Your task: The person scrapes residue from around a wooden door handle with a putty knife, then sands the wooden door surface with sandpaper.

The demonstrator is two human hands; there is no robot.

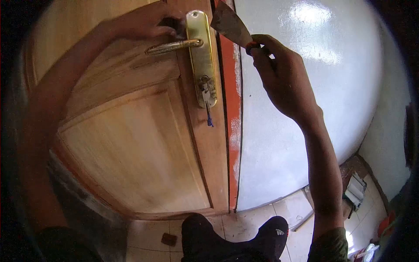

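My right hand (283,78) is closed round the short dark and red handle of a putty knife (231,25). Its broad, stained metal blade points up and left, over the orange-red door frame (231,87). My left hand (146,21) is raised against the wooden door (131,144), just left of the brass lock plate (198,56). Its fingers are curled around a dark patch I cannot make out. Below that hand the brass lever handle (172,46) sticks out to the left. Keys (206,95) with a blue tag hang from the lock.
A glossy pale wall (288,144) borders the frame on the right. On the tiled floor (150,231) lies a small brown block (169,239). A thin stick (304,222) and a pale folded item (355,190) lie at the right. My knees (198,229) are close to the door's bottom.
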